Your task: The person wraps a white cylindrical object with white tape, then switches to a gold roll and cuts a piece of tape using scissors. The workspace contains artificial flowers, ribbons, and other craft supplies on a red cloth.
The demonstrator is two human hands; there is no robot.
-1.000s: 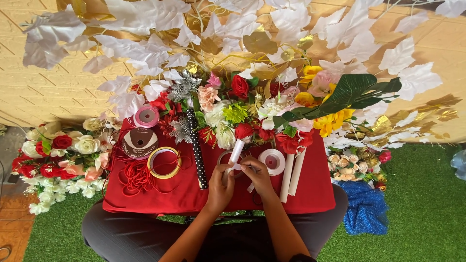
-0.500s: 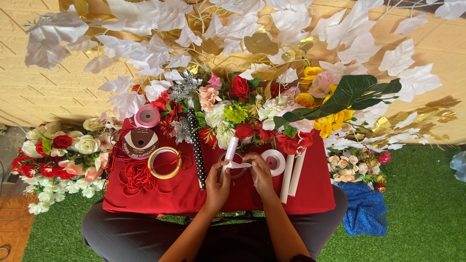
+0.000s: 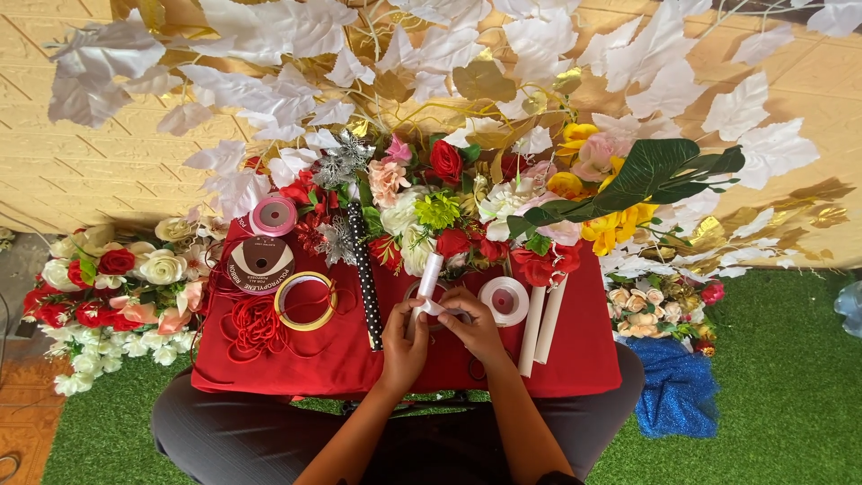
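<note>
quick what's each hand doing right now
Left hand: closed, pinching the white ribbon strip.
Right hand: closed on the same white ribbon strip, lower end.

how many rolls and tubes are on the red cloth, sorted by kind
Ribbon or tape rolls lying flat: 4 (pink roll, brown roll, gold-rimmed ring, white roll)
White tubes lying flat: 2 (white tubes)
Black dotted roll: 1
White strip held by left hand and right hand: 1
Total: 8
</note>
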